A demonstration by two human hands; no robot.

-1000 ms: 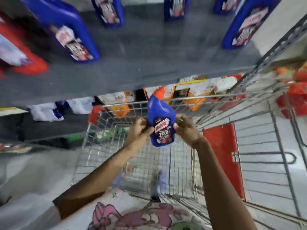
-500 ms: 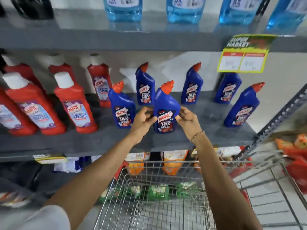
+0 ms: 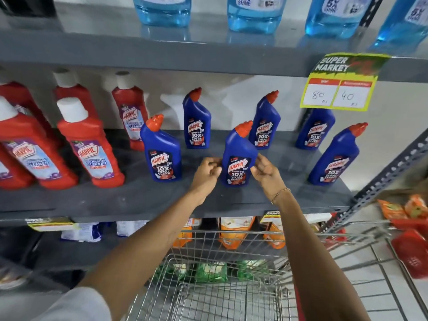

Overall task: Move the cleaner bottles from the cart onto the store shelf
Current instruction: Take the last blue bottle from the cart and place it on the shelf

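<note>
Both hands (image 3: 206, 172) (image 3: 264, 169) grip blue bottle (image 3: 238, 158) upright on grey shelf (image 3: 162, 198), wire cart (image 3: 222, 286) below.

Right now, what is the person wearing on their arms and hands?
Both hands are bare, with no gloves. The right hand has a thin gold-coloured chain bracelet at the wrist and a bare forearm. The left hand has nothing at the wrist; a pale short sleeve shows near the shoulder. No rings can be made out.
</note>
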